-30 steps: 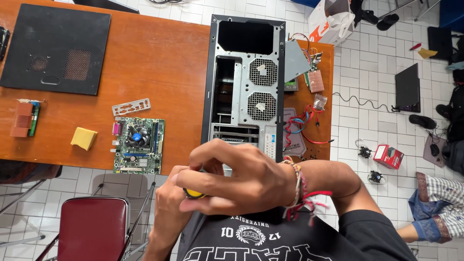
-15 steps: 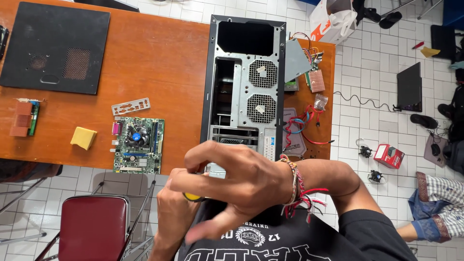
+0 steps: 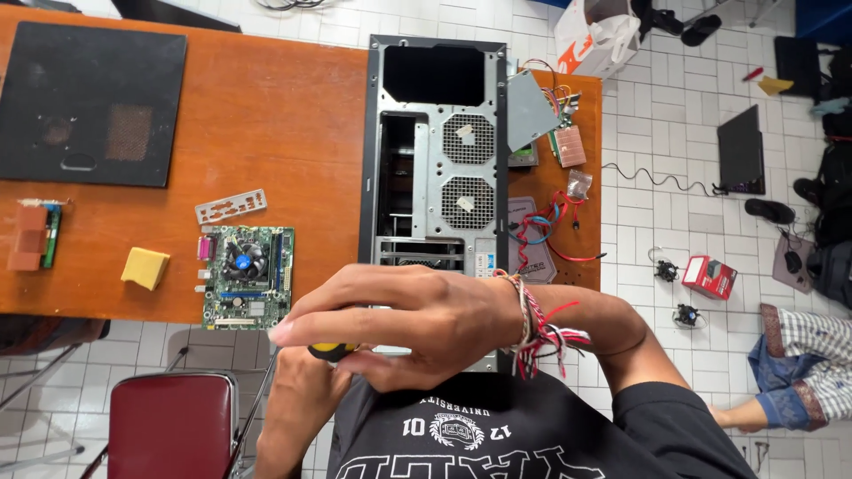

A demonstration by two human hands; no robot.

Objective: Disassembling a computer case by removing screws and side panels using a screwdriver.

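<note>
Head view: a yellow-handled tool (image 3: 331,350) is gripped between both hands, the right hand (image 3: 417,324) curled over it from above and the left hand (image 3: 302,395) closed beneath. Just beyond the hands an open computer case (image 3: 439,155) is seen on the orange desk (image 3: 266,115), a motherboard (image 3: 247,275) to their left.

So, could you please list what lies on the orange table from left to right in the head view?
Red-brown block → yellow sponge → green motherboard → open computer case → tangle of red and blue wires.
</note>
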